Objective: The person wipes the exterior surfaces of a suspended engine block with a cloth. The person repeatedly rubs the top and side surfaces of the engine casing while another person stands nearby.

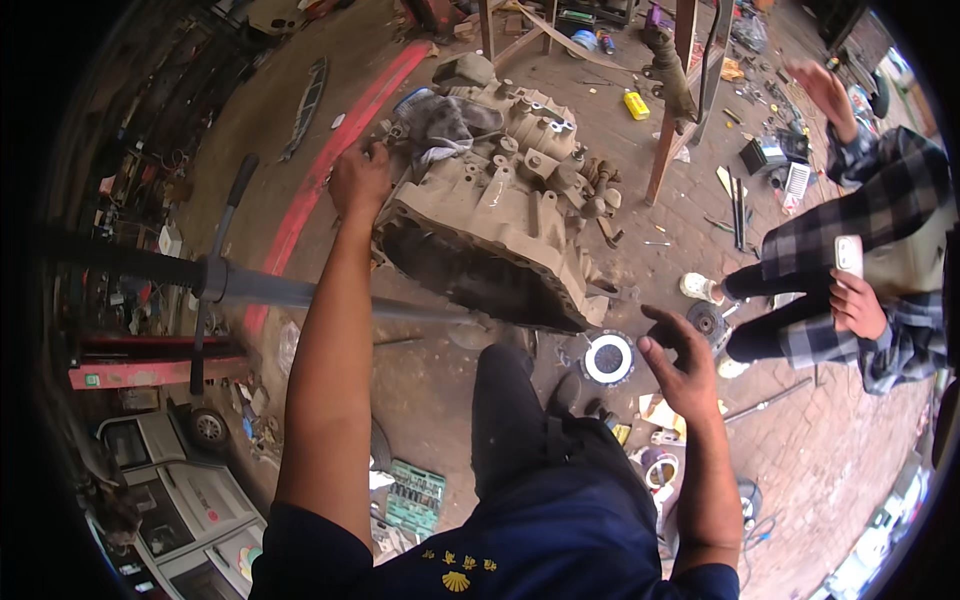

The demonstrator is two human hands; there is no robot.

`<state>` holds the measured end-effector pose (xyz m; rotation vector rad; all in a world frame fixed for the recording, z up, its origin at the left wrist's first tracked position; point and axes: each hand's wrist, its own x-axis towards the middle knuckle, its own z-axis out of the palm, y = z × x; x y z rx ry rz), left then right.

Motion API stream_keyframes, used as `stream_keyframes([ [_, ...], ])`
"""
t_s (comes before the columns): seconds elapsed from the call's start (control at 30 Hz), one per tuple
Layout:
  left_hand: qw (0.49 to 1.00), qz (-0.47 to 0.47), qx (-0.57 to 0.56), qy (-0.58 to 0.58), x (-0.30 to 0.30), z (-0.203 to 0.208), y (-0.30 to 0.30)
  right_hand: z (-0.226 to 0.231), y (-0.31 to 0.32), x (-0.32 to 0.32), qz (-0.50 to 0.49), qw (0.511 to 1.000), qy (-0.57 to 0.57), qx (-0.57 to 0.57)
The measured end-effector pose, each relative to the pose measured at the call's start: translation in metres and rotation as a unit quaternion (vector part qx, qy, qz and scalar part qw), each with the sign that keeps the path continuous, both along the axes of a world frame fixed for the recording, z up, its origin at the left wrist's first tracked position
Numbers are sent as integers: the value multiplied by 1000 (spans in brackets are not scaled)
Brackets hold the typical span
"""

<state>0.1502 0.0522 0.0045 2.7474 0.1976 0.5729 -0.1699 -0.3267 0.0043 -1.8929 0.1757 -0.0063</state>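
gearbox housing [500,190]: dull tan-grey, dark inside the open bell | rag [445,125]: grey | floor stripe [330,160]: red | round disc [609,358]: white with black rim | small can [636,105]: yellow | socket set case [415,497]: green | bystander's jacket [880,210]: black-and-grey plaid | phone [848,255]: white

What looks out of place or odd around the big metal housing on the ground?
The gearbox housing lies tilted on the brick floor, its open side down toward the person, with a grey rag draped over its top. The left hand touches it; loose parts lie scattered around.
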Motion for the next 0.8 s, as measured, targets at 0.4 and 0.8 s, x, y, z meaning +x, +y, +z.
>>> stream_keyframes([
  [0.4, 1000, -1, -21, 17, 0, -3, 8, 98, -25, 74, -106, 816, -274, -498],
  [0.8, 1000, 16, 0, 19, -1, 0, 4, 101, 28, 159, 39, 847, -26, -530],
])
